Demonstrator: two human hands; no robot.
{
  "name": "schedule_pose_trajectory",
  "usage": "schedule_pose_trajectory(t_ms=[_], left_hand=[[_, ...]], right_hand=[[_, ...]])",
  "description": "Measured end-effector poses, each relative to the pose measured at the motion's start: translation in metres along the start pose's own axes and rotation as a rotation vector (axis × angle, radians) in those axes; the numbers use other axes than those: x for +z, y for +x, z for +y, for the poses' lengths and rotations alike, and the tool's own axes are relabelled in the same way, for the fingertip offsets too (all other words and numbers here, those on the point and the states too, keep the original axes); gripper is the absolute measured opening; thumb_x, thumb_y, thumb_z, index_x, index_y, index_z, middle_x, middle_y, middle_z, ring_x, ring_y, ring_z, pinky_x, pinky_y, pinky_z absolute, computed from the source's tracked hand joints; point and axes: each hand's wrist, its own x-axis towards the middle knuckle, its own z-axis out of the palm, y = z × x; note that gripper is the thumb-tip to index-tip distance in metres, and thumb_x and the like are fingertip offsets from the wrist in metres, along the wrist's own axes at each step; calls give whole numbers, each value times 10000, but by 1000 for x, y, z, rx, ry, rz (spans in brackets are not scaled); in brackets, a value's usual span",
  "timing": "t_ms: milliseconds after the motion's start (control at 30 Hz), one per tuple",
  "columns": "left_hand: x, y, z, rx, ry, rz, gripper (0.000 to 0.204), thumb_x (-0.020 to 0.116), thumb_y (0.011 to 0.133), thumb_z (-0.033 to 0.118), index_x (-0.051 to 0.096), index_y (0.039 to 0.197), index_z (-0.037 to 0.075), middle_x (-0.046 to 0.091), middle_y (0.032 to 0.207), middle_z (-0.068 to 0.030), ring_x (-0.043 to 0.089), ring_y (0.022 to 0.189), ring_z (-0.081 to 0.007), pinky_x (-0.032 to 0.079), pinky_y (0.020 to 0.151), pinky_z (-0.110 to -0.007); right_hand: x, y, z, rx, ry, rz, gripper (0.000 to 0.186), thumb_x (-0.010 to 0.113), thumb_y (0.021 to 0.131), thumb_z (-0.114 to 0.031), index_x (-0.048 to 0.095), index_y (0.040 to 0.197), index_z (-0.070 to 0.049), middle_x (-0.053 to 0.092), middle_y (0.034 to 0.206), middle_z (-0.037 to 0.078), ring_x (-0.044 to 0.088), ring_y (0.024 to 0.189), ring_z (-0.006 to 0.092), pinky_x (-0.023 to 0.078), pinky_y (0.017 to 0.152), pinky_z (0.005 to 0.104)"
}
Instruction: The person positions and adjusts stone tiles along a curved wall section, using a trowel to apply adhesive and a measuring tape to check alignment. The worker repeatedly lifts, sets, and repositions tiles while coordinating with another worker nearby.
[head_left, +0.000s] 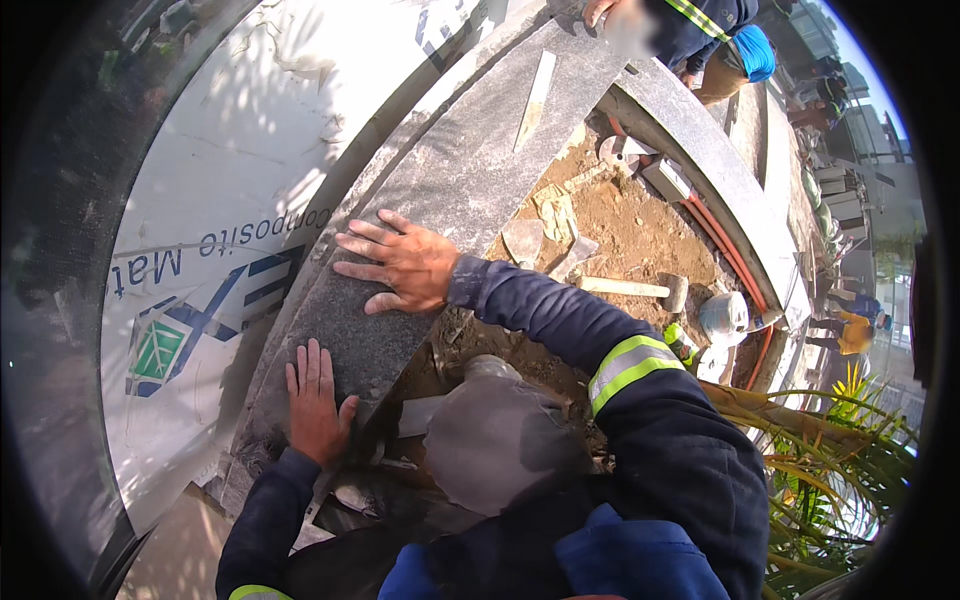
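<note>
My left hand (320, 402) lies flat near the close end of a long grey stone slab (440, 190), fingers stretched out, palm down. Farther up the same slab rests my right hand (405, 265), its fingers spread and holding nothing. Both palms touch the slab's top. A narrow pale strip (536, 100) lies on the far part of the slab. In the dirt to the right of the slab are a mallet (673, 291) with a wooden handle, a flat trowel-like blade (523, 242) and a crumpled yellowish cloth (556, 213).
White printed sheeting (210, 200) stands along the left side. Orange pipes (735, 255) run inside a curved stone border (715, 140) on the right, near a tool with a round disc (622, 154). A co-worker (690, 25) leans in at the far end. Palm leaves (815, 490) fill the lower right.
</note>
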Motion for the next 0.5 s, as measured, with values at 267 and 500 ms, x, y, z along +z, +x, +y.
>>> schedule_pose_trajectory(t_ms=[267, 500], left_hand=[[-11, 9, -1, 197, -212, 7, 801, 672, 935, 322, 293, 1570, 14, 249, 1643, -255, 219, 1536, -418, 170, 1225, -598], [-99, -23, -48, 23, 135, 207, 77, 672, 899, 52, 663, 927, -19, 505, 1449, -243, 483, 1366, -433, 342, 1168, -551]], right_hand=[[-84, -31, 195, 863, -456, 130, 731, 304, 1031, -667, 226, 1635, -264, 213, 1670, 211, 162, 1556, 391, 146, 1249, 546], [-106, -121, 221, 953, -287, 332, 708, 604, 992, -375, 343, 1580, -78, 326, 1599, 276, 360, 1470, 409, 357, 1176, 427]])
